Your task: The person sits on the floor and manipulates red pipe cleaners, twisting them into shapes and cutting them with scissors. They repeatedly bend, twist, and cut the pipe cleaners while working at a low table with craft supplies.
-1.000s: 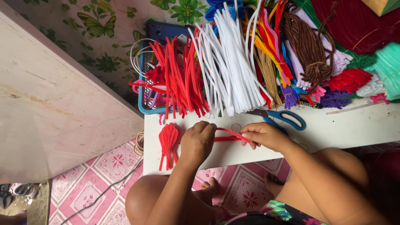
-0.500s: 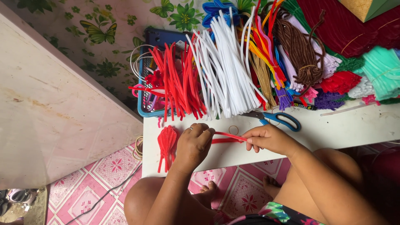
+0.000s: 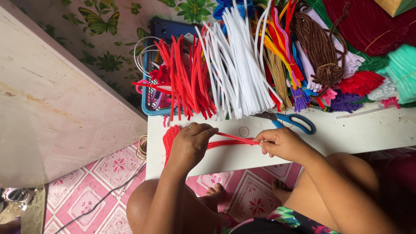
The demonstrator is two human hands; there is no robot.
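Both forearms reach forward from the bottom of the view, bare to the elbow. The left hand lies knuckles up, fingers curled down and closed. The right hand is turned inward, its fingertips pinched together, pointing toward the left hand.

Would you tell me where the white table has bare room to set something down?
The white table is bare right of the scissors, below the glue stick. A strip runs along its near edge. The back is crowded with pipe cleaner bundles.

Pink floral floor tiles, green butterfly-print wall; low white table
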